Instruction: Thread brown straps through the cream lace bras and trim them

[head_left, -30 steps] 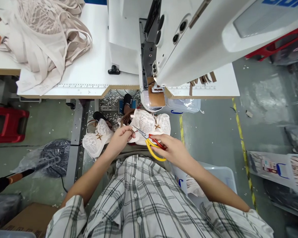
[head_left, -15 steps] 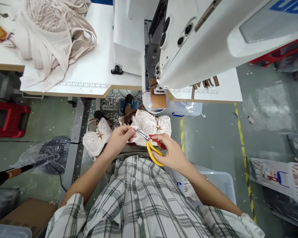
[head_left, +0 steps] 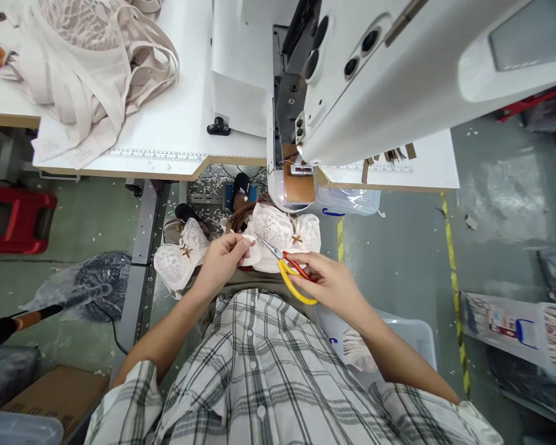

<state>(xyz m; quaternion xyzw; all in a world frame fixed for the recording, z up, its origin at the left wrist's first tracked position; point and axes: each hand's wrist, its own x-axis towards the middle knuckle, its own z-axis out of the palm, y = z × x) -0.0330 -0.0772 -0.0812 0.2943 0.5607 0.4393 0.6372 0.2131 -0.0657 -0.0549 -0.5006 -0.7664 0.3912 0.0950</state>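
White lace bras (head_left: 272, 225) with small brown bows lie across my lap, one cup (head_left: 173, 262) hanging to the left. My left hand (head_left: 227, 256) pinches a pale edge of the bra fabric between thumb and fingers. In my right hand (head_left: 328, 278) is a pair of scissors (head_left: 296, 281) with one yellow and one red handle. The blades look closed and point up and left, their tips beside the fabric near my left fingertips. A bundle of brown straps (head_left: 241, 216) rests behind the bras.
A white sewing machine (head_left: 375, 93) stands over the table (head_left: 167, 136) in front of me. Beige bras (head_left: 88, 74) are heaped at the left, brown strap pieces (head_left: 391, 153) lie at the right. A clear bin (head_left: 412, 337) sits beside my right arm, a red stool (head_left: 16, 219) at the left.
My right hand has drawn the scissors slightly right and down, away from my left fingers, and the handles have come closer together. My left hand stays nearly still on the fabric.
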